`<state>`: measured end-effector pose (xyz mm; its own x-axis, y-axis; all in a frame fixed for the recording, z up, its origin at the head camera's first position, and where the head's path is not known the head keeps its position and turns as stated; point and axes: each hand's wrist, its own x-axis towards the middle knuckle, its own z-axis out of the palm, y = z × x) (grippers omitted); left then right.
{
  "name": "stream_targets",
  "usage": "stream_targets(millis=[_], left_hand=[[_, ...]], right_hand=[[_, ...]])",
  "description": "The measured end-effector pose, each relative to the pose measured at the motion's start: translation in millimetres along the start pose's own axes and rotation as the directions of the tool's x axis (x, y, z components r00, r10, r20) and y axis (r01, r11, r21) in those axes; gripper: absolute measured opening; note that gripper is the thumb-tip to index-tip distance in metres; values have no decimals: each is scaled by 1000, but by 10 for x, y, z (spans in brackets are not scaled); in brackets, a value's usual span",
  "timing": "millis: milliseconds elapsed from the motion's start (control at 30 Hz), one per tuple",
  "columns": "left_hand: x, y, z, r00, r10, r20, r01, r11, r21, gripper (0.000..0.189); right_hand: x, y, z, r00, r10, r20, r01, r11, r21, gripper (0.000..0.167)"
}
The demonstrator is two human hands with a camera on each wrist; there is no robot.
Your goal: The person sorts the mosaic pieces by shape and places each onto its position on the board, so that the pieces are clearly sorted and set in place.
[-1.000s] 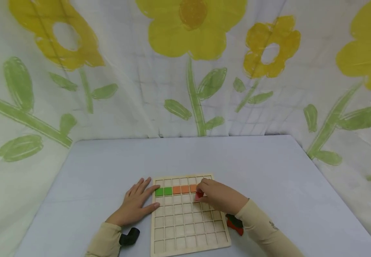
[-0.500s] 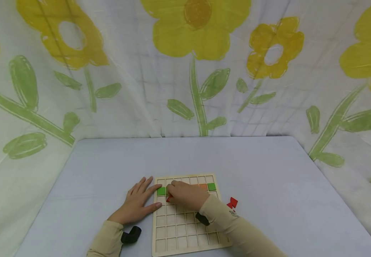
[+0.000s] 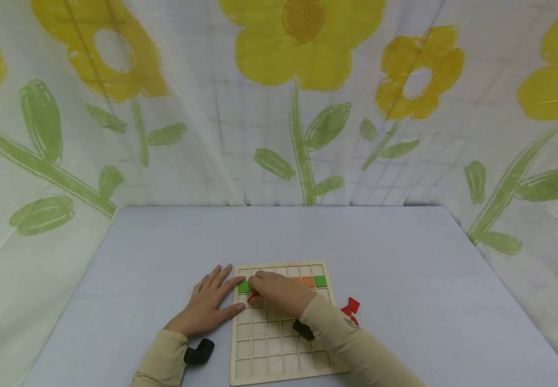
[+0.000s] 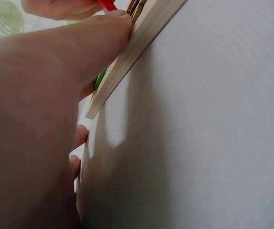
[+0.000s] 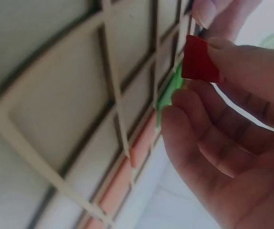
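A wooden grid board (image 3: pixel 266 365) lies on the table with its second row from the far edge partly filled by square tiles. In the head view a green tile (image 3: pixel 243 287) shows at the row's left end, an orange tile (image 3: pixel 308 281) and another green tile (image 3: pixel 320 281) at its right. My right hand (image 3: pixel 281 293) covers the middle of that row and pinches a small red square tile (image 5: pixel 198 59) by thumb and fingers, tilted above the third row's left end. With fingers spread, my left hand (image 3: pixel 204 307) rests along the board's left edge, thumb and forefinger touching it.
Several loose red tiles (image 3: pixel 353 305) lie just right of the board, partly behind the right sleeve (image 3: pixel 351 333). Black devices sit at both wrists, one by the left sleeve (image 3: pixel 163 352). A flower-printed curtain (image 3: pixel 211 161) hangs behind the table's far edge.
My right hand has moved left across the board with the red tile, uncovering the row's right end and the loose red tiles. The left hand has stayed at the board's edge.
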<state>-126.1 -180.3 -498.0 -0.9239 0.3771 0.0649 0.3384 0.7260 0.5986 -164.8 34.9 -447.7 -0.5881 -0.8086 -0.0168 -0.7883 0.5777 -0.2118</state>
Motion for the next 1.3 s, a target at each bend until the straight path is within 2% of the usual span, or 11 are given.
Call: stream_targets(millis=[233,400,500,733,933,1100,1300], left_hand=[[6,2,9,1000,-1,1,1,1000,7,56],[11,18,16,1000,13,-16,-13,1000,0,50],[11,8,32,999,26,-34,-27,1000,-4,48],[27,12,29,1000,-15,-18,16,999,30,48],[30,5,54,997,-15,-71,19,998,56,45],[33,21,65,996,-13,-94,19,998,62,41],[39,24,80,994,-13,-106,20,998,66,38]], right_hand=[[57,-36,112,1000,21,18,-21,999,-24,13],[66,-63,134,1000,-23,-5,23,999,-34,12],[65,-67,142,999,-37,-4,37,999,-16,14],[49,-59,135,999,-3,34,1,999,49,18],[41,-67,128,999,34,40,-39,992,119,16],[44,-74,132,999,37,24,-40,991,127,11],[60,-83,130,998,38,41,-43,990,131,11]])
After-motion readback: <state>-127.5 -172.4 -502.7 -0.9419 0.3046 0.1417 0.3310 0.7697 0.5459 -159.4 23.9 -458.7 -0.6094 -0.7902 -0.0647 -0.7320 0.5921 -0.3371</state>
